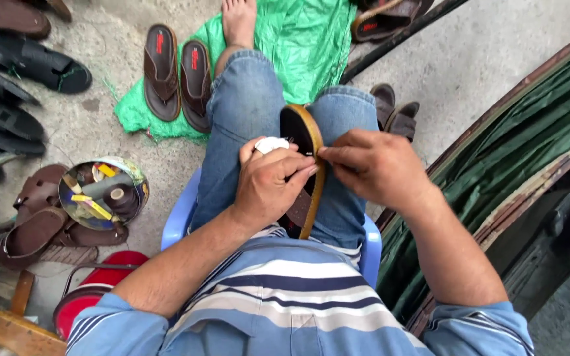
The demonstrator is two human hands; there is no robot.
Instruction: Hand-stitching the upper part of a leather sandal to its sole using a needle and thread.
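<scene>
One cam only, head-worn, looking steeply down past the chest to the lap and ground ahead. Close range: forearms and knees fill mid-frame, the concrete floor (100, 132) w/ footwear lies further off at top and left. No 2nd view, so no overlap.

The left hand (268, 188) hides the middle of the sandal (306, 142) on the lap; black sandals (8, 72) at far left are cut off by the edge.
</scene>
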